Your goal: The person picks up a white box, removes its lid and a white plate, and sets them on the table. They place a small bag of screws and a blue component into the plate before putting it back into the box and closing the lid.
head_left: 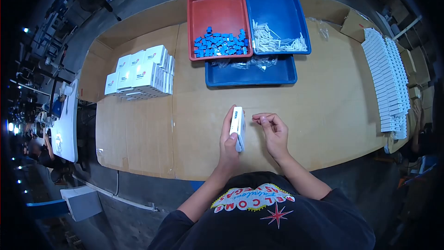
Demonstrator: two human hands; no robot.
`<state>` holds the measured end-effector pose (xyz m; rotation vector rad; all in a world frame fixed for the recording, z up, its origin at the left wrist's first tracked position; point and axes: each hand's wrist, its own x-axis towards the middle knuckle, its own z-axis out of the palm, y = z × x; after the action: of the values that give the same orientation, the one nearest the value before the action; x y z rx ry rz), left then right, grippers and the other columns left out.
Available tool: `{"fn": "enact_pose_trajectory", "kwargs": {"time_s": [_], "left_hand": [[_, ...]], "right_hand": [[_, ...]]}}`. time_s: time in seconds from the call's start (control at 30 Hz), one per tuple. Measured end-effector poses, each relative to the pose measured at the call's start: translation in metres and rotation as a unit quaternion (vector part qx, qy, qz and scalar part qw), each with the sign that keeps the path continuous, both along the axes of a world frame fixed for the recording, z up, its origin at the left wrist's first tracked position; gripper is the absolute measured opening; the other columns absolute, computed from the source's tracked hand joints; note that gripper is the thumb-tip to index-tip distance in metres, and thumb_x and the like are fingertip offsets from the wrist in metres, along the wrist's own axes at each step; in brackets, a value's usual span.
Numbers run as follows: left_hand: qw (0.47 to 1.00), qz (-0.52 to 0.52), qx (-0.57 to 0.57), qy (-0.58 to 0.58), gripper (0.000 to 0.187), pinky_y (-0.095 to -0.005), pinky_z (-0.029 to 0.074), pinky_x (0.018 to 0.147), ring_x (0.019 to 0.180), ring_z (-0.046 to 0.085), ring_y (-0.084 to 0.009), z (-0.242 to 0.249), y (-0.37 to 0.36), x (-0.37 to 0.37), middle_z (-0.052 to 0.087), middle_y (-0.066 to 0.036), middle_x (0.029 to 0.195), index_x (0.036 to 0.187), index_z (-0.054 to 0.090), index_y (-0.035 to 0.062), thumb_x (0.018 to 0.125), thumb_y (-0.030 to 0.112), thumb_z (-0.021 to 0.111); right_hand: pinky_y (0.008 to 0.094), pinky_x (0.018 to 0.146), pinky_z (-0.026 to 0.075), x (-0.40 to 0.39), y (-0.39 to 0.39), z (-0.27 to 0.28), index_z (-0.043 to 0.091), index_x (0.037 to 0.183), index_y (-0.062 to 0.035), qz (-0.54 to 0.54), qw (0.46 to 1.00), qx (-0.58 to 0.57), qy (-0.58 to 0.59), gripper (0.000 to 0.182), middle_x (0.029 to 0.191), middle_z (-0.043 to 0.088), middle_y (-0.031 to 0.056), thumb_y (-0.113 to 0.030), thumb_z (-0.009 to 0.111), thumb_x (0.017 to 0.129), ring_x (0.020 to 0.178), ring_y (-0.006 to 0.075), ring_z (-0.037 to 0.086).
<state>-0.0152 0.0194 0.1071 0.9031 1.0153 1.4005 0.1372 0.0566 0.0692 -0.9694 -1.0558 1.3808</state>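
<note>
A slim white box [237,122] with dark lettering on its narrow side stands on edge in my left hand [227,146]. The thumb presses on its near side and the fingers wrap behind it. Just to the right of the box is my right hand [276,137], apart from it. Its thumb and forefinger are pinched together with the other fingers curled, and anything between them is too small to make out. Both hands are above the cardboard-covered table [203,132], close to its front edge.
Behind stand a red tray [215,11] of blue pieces [222,43], a blue tray [277,11] of white sticks [277,39], and a lower blue tray [249,78] with clear plastic bags. White boxes [141,74] are stacked left; a tall white stack [386,81] lines the right edge.
</note>
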Motion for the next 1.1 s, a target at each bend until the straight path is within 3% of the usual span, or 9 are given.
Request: {"fn": "enact_pose_trajectory", "kwargs": {"time_s": [0.13, 0.27, 0.33, 0.47, 0.67, 0.77, 0.87, 1.0, 1.1], "left_hand": [[0.996, 0.01, 0.069, 0.062, 0.088, -0.0383, 0.03, 0.121, 0.145, 0.041, -0.0267, 0.002, 0.002, 0.003, 0.039, -0.019, 0.156, 0.162, 0.028, -0.0051, 0.096, 0.05, 0.049], [0.99, 0.002, 0.072, 0.122, 0.102, -0.0401, 0.028, 0.122, 0.145, 0.04, -0.0274, 0.014, 0.001, 0.006, 0.037, -0.018, 0.156, 0.162, 0.026, -0.0056, 0.093, 0.067, 0.049], [0.982, 0.002, 0.097, 0.16, 0.104, -0.0414, 0.028, 0.122, 0.145, 0.039, -0.0289, 0.0, 0.003, 0.004, 0.037, -0.018, 0.156, 0.162, 0.024, -0.0058, 0.093, 0.067, 0.051], [0.959, 0.019, 0.155, 0.236, 0.104, -0.0449, 0.038, 0.113, 0.134, 0.047, -0.036, -0.007, 0.006, 0.005, 0.039, -0.026, 0.147, 0.16, 0.026, -0.0083, 0.099, 0.073, 0.046], [0.95, 0.076, 0.129, 0.275, 0.101, -0.0452, 0.043, 0.108, 0.127, 0.051, -0.0364, -0.006, 0.006, 0.007, 0.043, -0.026, 0.142, 0.155, 0.033, -0.0097, 0.098, 0.071, 0.053], [0.936, 0.085, 0.154, 0.305, 0.106, -0.0427, 0.042, 0.109, 0.129, 0.052, -0.0305, -0.006, 0.006, 0.003, 0.046, -0.021, 0.139, 0.156, 0.033, -0.0083, 0.096, 0.079, 0.047], [0.938, 0.115, 0.142, 0.295, 0.105, -0.0426, 0.044, 0.106, 0.125, 0.054, -0.0308, 0.004, 0.007, 0.003, 0.049, -0.022, 0.136, 0.151, 0.039, -0.0103, 0.096, 0.079, 0.045], [0.924, 0.167, 0.216, 0.268, 0.086, -0.0472, 0.049, 0.102, 0.118, 0.06, -0.0399, -0.007, 0.011, 0.0, 0.056, -0.03, 0.13, 0.134, 0.052, -0.0137, 0.1, 0.065, 0.043], [0.93, 0.167, 0.214, 0.249, 0.083, -0.0468, 0.049, 0.101, 0.117, 0.06, -0.0398, -0.007, 0.009, 0.0, 0.055, -0.03, 0.131, 0.134, 0.051, -0.0136, 0.1, 0.061, 0.04]], "right_hand": [[0.0343, 0.096, 0.055, 0.005, -0.003, 0.001, 0.063, 0.1, -0.0013, 0.046, 0.998, -0.043, 0.004, 0.021, 0.118, 0.072, 0.0145, -0.02, 0.061, 0.109, 0.109, 0.0196, 0.068], [0.0318, 0.092, 0.056, -0.007, -0.007, 0.035, 0.06, 0.125, -0.0053, 0.069, 0.985, -0.157, 0.009, 0.03, 0.127, 0.067, 0.0104, -0.032, 0.052, 0.112, 0.114, 0.0155, 0.065], [0.0319, 0.094, 0.055, -0.011, -0.011, 0.053, 0.055, 0.137, -0.0071, 0.102, 0.975, -0.198, 0.023, 0.038, 0.129, 0.065, 0.0084, -0.036, 0.051, 0.113, 0.116, 0.0141, 0.063], [0.031, 0.103, 0.049, -0.021, -0.018, 0.052, 0.046, 0.146, -0.0005, 0.124, 0.977, -0.154, 0.075, 0.043, 0.14, 0.059, 0.0133, -0.023, 0.056, 0.111, 0.126, 0.0156, 0.059], [0.0311, 0.106, 0.049, -0.032, -0.021, 0.045, 0.042, 0.151, 0.0006, 0.121, 0.982, -0.119, 0.085, 0.047, 0.143, 0.058, 0.0149, -0.017, 0.056, 0.11, 0.131, 0.0159, 0.056], [0.0305, 0.105, 0.049, -0.038, -0.026, 0.058, 0.041, 0.153, 0.0022, 0.111, 0.98, -0.127, 0.107, 0.049, 0.142, 0.06, 0.0153, -0.016, 0.056, 0.11, 0.129, 0.0157, 0.058], [0.0296, 0.103, 0.051, -0.039, -0.029, 0.06, 0.039, 0.155, 0.0034, 0.125, 0.981, -0.113, 0.093, 0.051, 0.14, 0.062, 0.0153, -0.017, 0.056, 0.11, 0.124, 0.0156, 0.061], [0.0279, 0.102, 0.05, -0.045, -0.032, 0.058, 0.04, 0.158, 0.0034, 0.124, 0.989, -0.056, 0.054, 0.052, 0.141, 0.062, 0.0142, -0.018, 0.053, 0.112, 0.123, 0.0138, 0.061], [0.0276, 0.104, 0.048, -0.044, -0.036, 0.06, 0.042, 0.157, 0.0038, 0.123, 0.991, -0.039, 0.034, 0.051, 0.145, 0.06, 0.0136, -0.019, 0.051, 0.113, 0.126, 0.0134, 0.059]]}}
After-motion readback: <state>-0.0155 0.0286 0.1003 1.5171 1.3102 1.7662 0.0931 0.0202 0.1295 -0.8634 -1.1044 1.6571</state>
